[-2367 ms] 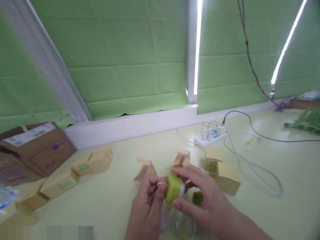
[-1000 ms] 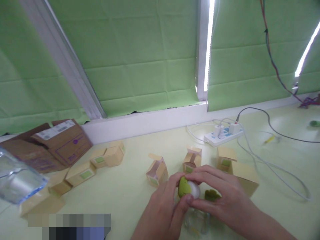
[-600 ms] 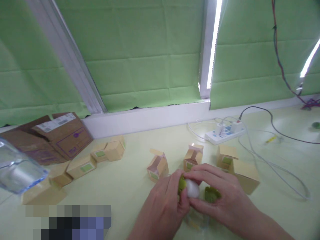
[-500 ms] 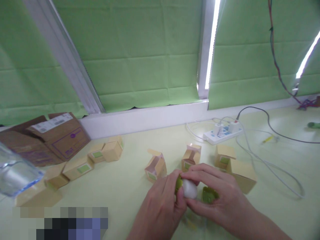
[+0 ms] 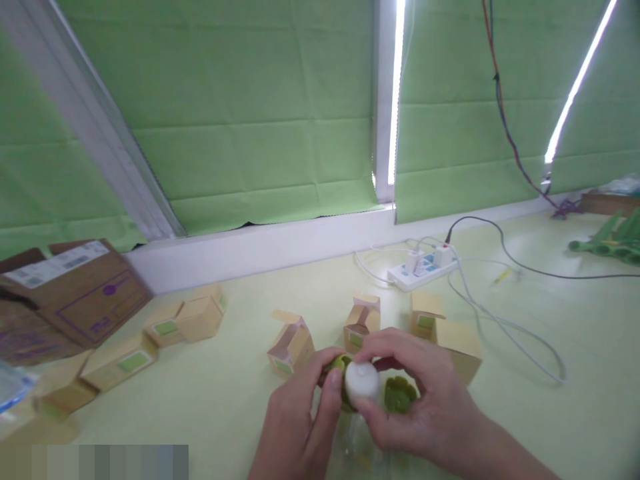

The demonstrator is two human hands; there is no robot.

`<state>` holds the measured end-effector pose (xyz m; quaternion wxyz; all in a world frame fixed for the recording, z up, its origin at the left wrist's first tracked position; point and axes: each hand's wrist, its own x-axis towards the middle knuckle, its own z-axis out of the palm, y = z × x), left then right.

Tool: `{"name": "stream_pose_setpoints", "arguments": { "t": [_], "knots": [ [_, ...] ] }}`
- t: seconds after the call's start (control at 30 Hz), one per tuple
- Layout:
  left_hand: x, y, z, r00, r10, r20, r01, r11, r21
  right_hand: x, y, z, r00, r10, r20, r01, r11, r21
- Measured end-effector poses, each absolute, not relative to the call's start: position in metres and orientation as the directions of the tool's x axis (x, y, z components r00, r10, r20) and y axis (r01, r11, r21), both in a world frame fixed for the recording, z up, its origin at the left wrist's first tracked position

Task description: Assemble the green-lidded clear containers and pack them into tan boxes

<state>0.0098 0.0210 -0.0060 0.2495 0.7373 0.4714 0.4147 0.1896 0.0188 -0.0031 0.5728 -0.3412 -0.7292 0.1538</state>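
My left hand [image 5: 305,403] pinches a green petal-shaped cup [image 5: 342,363] between thumb and fingers. A small white rounded object [image 5: 363,383], smooth with a faint ring on its top, sits against the cup's right side. My right hand [image 5: 425,393] grips that white piece with its thumb below and fingers above. A second green petal-shaped cup [image 5: 399,395] rests on the table, partly behind my right hand. Just beyond my hands stand two small cardboard boxes with raised flaps, the left box [image 5: 291,345] and the right box [image 5: 361,325]. Something clear and blurred lies beneath my hands.
More small boxes [image 5: 457,343] stand to the right, and a row of them [image 5: 120,360] runs along the left. A large brown carton [image 5: 95,300] is at the far left. A power strip [image 5: 425,267] with cables lies behind; green stems [image 5: 610,240] lie far right.
My hands have drawn slightly apart, and more of the white piece and the green cup shows. The view has swung right, so the scene sits further left.
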Motion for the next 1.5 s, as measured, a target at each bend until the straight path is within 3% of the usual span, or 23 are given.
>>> {"name": "stream_pose_setpoints", "arguments": {
  "t": [0.13,0.27,0.4,0.5,0.6,0.73,0.9,1.03,1.2,1.5],
  "knots": [
    [0.013,0.023,-0.001,0.197,0.945,0.262,0.261,-0.308,0.915,0.190,0.018,0.000,-0.098,0.779,0.619,0.182,0.626,-0.758],
    [0.012,0.028,-0.001,0.200,0.967,0.159,0.113,-0.184,0.976,0.192,0.021,0.000,-0.050,0.885,0.464,-0.052,0.461,-0.886],
    [0.009,0.032,-0.002,0.105,0.993,0.060,-0.049,-0.055,0.997,0.196,0.029,0.000,0.005,0.954,0.300,-0.324,0.285,-0.902],
    [0.008,0.035,-0.004,0.092,0.996,0.017,-0.159,-0.002,0.987,0.197,0.031,-0.002,-0.149,0.969,0.199,-0.499,0.101,-0.861],
    [0.007,0.035,-0.004,0.093,0.995,0.027,-0.157,-0.012,0.988,0.195,0.028,-0.003,-0.243,0.957,0.159,-0.393,0.053,-0.918],
    [0.009,0.031,-0.001,0.084,0.996,0.021,-0.161,-0.007,0.987,0.190,0.020,0.004,-0.180,0.975,0.134,-0.085,0.120,-0.989],
    [0.008,0.028,0.000,0.178,0.983,0.053,-0.209,-0.015,0.978,0.187,0.019,0.010,-0.187,0.931,0.315,0.175,0.347,-0.921],
    [0.005,0.031,-0.007,0.348,0.934,0.080,-0.197,-0.011,0.980,0.183,0.021,0.006,-0.262,0.915,0.305,0.196,0.360,-0.912],
    [0.009,0.029,-0.010,0.314,0.935,0.167,-0.133,-0.131,0.982,0.181,0.021,0.001,-0.233,0.909,0.346,0.227,0.397,-0.889],
    [0.014,0.028,-0.014,0.376,0.907,0.189,-0.144,-0.145,0.979,0.183,0.020,-0.001,-0.208,0.890,0.406,0.282,0.452,-0.846]
  ]
}}
